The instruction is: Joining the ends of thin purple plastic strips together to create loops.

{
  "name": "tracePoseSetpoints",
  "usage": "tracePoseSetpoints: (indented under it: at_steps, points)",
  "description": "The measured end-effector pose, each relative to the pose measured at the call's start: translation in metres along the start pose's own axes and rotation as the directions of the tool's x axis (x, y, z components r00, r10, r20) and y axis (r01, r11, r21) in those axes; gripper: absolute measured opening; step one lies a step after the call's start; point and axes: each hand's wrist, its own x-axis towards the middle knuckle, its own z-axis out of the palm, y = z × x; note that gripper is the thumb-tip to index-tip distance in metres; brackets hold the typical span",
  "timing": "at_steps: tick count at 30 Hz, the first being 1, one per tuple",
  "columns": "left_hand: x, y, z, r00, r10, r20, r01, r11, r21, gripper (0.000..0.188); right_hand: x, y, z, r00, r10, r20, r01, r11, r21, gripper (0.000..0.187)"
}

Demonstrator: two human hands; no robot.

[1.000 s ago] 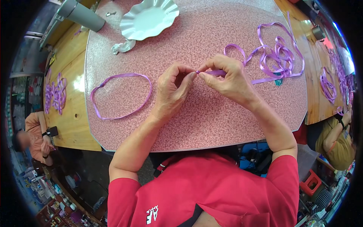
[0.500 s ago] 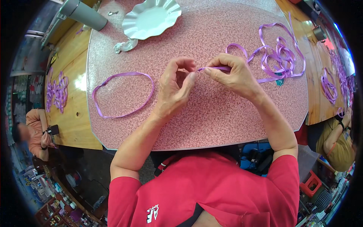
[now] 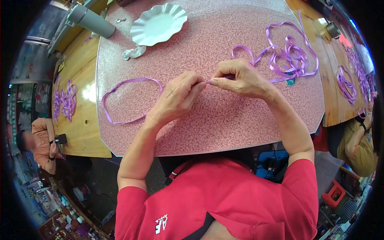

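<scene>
Two hands meet at a short purple ribbon [image 3: 208, 82] end near the middle of the pink table [image 3: 224, 120] in the head view, and with that meeting point as the centre of a clock face, the rest falls around it. The right hand [image 3: 240, 80], on the three o'clock side, has thumb and index finger pinched on the ribbon. The left hand [image 3: 178, 94], toward eight, has its fingers curled inward; thumb and index tip seem to be nipping the very end, though the exact contact is hard to make out.

Half a second ago the left thumb and fingers stood apart, leaving the end to the right pinch alone. Since then they have closed and the back of the hand has rolled upward, so the end now looks steadied from both sides. The right grip is unchanged. The left wrist also covers part of the closed ribbon loop [image 3: 138, 79] lying toward nine, which was in full sight then.

Past the right hand, a strand leads to a loose tangle [image 3: 298, 73] between two and three; whether it joins the held end is hidden, but it seems likely. A teal scrap [image 3: 291, 82] pokes out at three. Toward ten to eleven sits a white wavy-rimmed plate [image 3: 159, 25], a crumpled pale wrapper [image 3: 134, 53] just below it, and a grey bottle [image 3: 94, 22] lies at ten.
</scene>
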Motion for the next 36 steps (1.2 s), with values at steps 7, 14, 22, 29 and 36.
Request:
tracePoseSetpoints:
  at_steps: [7,14,22,29,36]
  points:
    - [-0.009,0.003,-0.029,0.985,-0.072,0.158,0.089,0.991,-0.103,0.015,-0.001,-0.009,0.0,0.999,-0.027,0.027,0.025,0.998,0.052,0.019]
    - [-0.005,0.005,-0.015,1.0,-0.025,0.009,0.026,0.998,-0.059,0.017,-0.001,-0.008,0.002,0.997,-0.069,-0.044,0.071,0.996,0.056,0.018]
    - [-0.003,0.021,-0.037,0.959,-0.015,0.282,0.032,0.998,-0.055,0.019,-0.008,-0.02,-0.013,0.983,-0.178,0.047,0.172,0.978,0.115,0.019]
    - [0.029,0.017,0.02,0.979,0.203,0.037,-0.191,0.959,-0.208,0.044,-0.018,-0.066,-0.014,0.951,-0.196,-0.24,0.31,0.636,0.707,0.02]
    - [0.024,0.033,-0.006,0.986,0.029,0.166,0.073,0.813,-0.577,0.021,-0.075,-0.063,-0.107,0.725,-0.14,-0.674,0.627,0.54,0.562,0.023]
